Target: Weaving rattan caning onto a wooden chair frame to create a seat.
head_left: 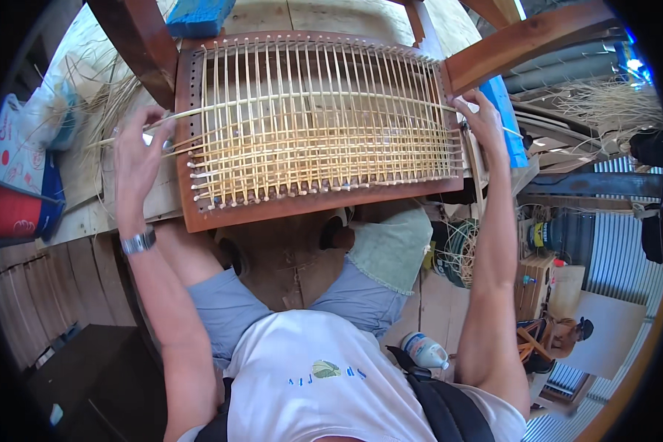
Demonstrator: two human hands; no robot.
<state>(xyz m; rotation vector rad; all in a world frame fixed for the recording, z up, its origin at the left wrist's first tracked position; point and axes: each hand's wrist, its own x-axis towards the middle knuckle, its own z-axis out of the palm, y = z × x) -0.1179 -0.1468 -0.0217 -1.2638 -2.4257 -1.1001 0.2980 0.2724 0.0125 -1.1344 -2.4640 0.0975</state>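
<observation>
A reddish-brown wooden chair frame (232,216) lies before me, strung with pale cane strands. Its near half holds a dense woven cane grid (324,153); toward the far side mostly lengthwise strands show, with dark gaps between them. One long cane strand (331,94) runs crosswise over these, bowed slightly away from me. At the frame's left edge, my left hand (141,144) pinches this strand between thumb and fingers. My right hand (483,121) grips its other end by the right edge, where a thin tip sticks out beyond the hand. Pegs or strand ends line the frame's holes.
Wooden chair legs (141,51) and a curved rail (534,46) rise around the frame. A blue block (199,18) sits at the far left. Plastic bags (26,147) lie left, loose cane (604,107) right. A bottle (424,350) is near my right side; another person (563,337) sits farther off.
</observation>
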